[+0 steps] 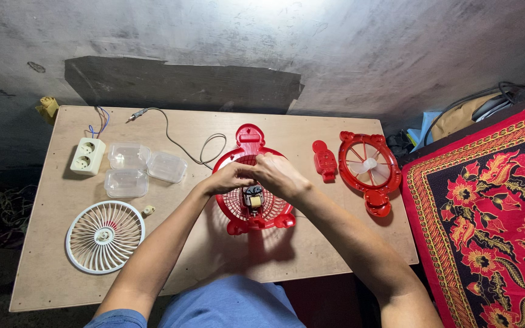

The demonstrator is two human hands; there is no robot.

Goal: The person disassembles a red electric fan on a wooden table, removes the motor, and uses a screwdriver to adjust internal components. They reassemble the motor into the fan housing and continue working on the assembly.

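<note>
The red round plastic fan grille (262, 214), looking light, stiff and brittle-ribbed, is lying under the left hand (231, 177) and right hand (279, 173), whose fingers are pinching together at its upper rim, probably the sturdiest grip.

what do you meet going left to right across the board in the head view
white socket block → clear plastic boxes → red fan grille under both hands → small red cover → red fan frame with white blades → red patterned cloth

Far left: a cream double socket (87, 156), three clear plastic boxes (146, 167); near left, a white fan grille (105, 237); right, a patterned red rug (493, 212).
</note>
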